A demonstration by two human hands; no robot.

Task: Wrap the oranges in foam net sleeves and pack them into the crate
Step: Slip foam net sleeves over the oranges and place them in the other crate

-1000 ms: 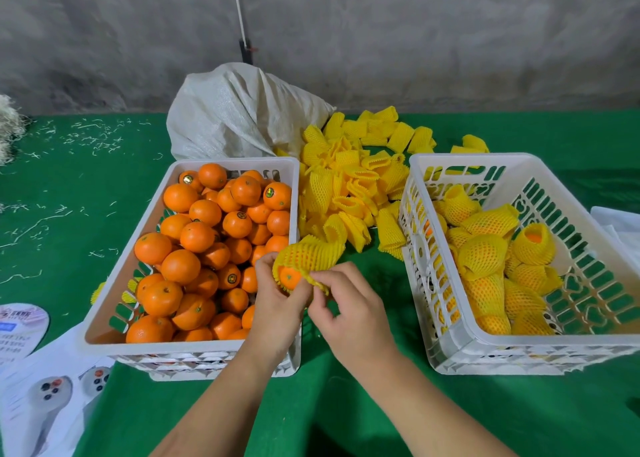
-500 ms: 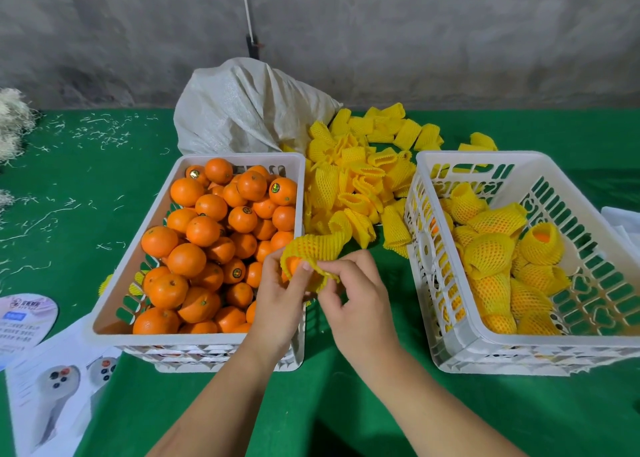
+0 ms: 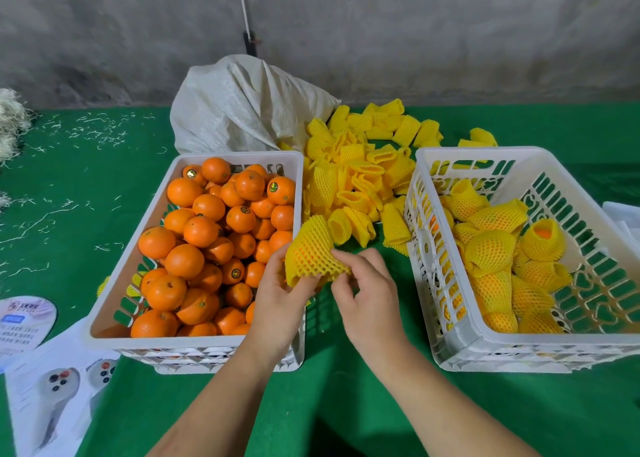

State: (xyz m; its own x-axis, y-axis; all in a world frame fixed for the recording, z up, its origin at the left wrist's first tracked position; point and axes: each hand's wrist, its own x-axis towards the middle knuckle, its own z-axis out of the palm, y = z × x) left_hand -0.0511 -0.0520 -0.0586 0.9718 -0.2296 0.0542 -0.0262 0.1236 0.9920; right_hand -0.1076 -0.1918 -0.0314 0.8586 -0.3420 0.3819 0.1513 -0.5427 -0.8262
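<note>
1. A yellow foam net sleeve [image 3: 313, 250] is held above the green cloth, between the two white crates. The net is soft and stretchy, with diamond-shaped holes and a wavy lower edge, and the orange skin of the fruit inside is seen through the mesh (only a small patch of it).
2. The sleeve is supported from below and from its left side by the left hand [image 3: 280, 295], whose thumb and fingers are curled against the net, so that the wrapped orange is gripped.
3. The lower right edge of the net is pinched by the right hand [image 3: 369, 297] between thumb and fingertips; the other fingers are bent loosely, and the back of the hand is turned up.
4. Both forearms are stretched forward from the lower edge of the view and meet at the sleeve.
5. On the left, the left crate [image 3: 114, 294] of perforated white plastic is filled with bare oranges [image 3: 194, 242], round and glossy, some with small stickers.
6. On the right, the right crate [image 3: 485, 342] holds wrapped oranges [image 3: 490, 252] lying against each other.
7. Behind the hands, a loose pile of empty sleeves [image 3: 356, 179] lies between the crates, and a white woven sack [image 3: 242, 107] is behind it.
8. Printed leaflets [image 3: 45, 397] lie at the near left of the table.
</note>
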